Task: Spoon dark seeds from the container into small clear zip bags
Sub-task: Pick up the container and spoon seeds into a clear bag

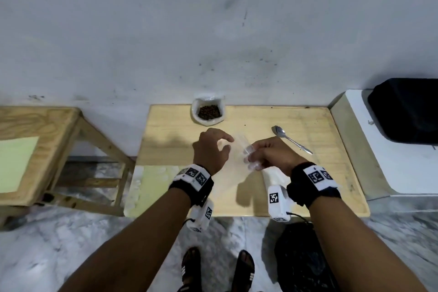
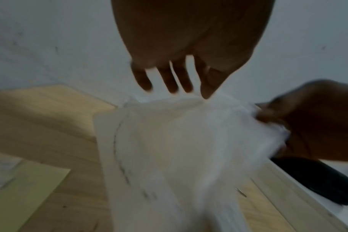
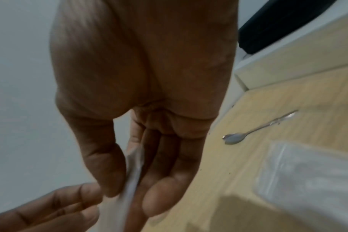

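Note:
A white container (image 1: 208, 111) of dark seeds stands at the far edge of the wooden table (image 1: 327, 173). A metal spoon (image 1: 290, 138) lies to its right, apart from both hands, and also shows in the right wrist view (image 3: 254, 131). My right hand (image 1: 251, 157) pinches a clear zip bag (image 1: 234, 173) between thumb and fingers (image 3: 132, 193). The bag (image 2: 179, 149) hangs over the table's middle. My left hand (image 1: 228, 144) hovers at the bag's top edge with loosely spread fingers (image 2: 169, 81), holding nothing. The bag (image 3: 121, 211) is blurred.
More clear bags (image 3: 308, 172) lie on the table near the front right. A wooden stool (image 1: 35, 140) stands to the left. A white box (image 1: 379, 161) with a black item (image 1: 407, 111) on it stands to the right. A black bag (image 1: 301, 256) sits on the floor.

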A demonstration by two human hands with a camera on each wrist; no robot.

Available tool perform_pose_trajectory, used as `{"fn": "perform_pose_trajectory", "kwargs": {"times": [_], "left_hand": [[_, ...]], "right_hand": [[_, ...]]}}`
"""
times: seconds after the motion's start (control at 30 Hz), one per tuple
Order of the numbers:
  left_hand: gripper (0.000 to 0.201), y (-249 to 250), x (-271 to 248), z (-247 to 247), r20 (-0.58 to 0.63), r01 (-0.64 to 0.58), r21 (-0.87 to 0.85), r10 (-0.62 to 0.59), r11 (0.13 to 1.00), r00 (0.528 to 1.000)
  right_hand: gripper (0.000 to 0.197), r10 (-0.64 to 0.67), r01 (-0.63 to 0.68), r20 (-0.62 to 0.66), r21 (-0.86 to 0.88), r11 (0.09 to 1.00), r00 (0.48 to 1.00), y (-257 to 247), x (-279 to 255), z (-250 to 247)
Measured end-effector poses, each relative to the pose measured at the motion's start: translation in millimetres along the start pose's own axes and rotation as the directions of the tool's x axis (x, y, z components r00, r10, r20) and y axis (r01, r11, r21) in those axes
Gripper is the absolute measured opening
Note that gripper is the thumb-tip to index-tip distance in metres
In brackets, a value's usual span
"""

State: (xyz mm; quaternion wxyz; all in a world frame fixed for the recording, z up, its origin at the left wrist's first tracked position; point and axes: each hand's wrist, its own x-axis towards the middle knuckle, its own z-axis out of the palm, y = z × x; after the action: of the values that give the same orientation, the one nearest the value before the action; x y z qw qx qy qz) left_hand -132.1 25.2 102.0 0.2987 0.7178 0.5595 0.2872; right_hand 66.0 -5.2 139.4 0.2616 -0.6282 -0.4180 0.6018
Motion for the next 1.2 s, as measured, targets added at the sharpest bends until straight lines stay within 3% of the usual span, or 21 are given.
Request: {"fn": "perform_pose_trajectory", "kwargs": {"times": [0.07,0.1,0.13,0.23,0.4,0.67,0.8,0.93,1.07,1.2], "left_hand": [[0.011,2,-8,-5,-0.164,0.012,0.107,0.006,0.994,0.986],[0.012,4,-10,-6,-0.194,0.003,0.072,0.011,0.997,0.981],[0.02,7,-13,-8,-0.185,0.013,-0.018,-0.016,1.0,0.983],[0.038,8,-19,-15,-0.094,0.196,-0.219,-0.22,0.956,0.971],[0.036,-4,-23,-23,0.012,0.365,-0.45,-0.403,0.815,0.915],[0.028,10,-18,-29,0.102,0.413,-0.52,-0.426,0.747,0.899],[0.017,11,-16,-34,0.154,0.414,-0.536,-0.396,0.736,0.905],[0.023,6,-17,-35,0.12,0.383,-0.461,-0.371,0.801,0.921],[0.031,8,-20,-39,0.104,0.338,-0.317,-0.321,0.886,0.941],[0.032,6,-27,-32,0.017,0.204,-0.256,-0.207,0.945,0.978]], "right_hand": [[0.016,-0.015,0.018,-0.038,0.078,0.997,0.999,-9,1,16],[0.015,-0.039,0.042,-0.039,0.083,0.996,0.998,-10,1,24],[0.014,-0.07,0.071,-0.02,0.065,0.995,0.997,-12,2,32],[0.012,-0.141,0.141,0.072,-0.002,0.99,0.987,-13,2,49],[0.013,-0.145,0.15,0.121,-0.033,0.988,0.982,-12,2,55],[0.009,-0.228,0.219,-0.025,-0.189,0.957,0.973,-16,6,58],[0.016,-0.203,0.198,-0.035,-0.102,0.975,0.979,-18,8,51],[0.016,-0.26,0.238,-0.114,-0.175,0.955,0.959,-20,10,57],[0.019,-0.338,0.26,-0.258,-0.294,0.92,0.905,-15,16,58],[0.021,-0.331,0.265,-0.289,-0.244,0.933,0.898,-16,15,52]]}}
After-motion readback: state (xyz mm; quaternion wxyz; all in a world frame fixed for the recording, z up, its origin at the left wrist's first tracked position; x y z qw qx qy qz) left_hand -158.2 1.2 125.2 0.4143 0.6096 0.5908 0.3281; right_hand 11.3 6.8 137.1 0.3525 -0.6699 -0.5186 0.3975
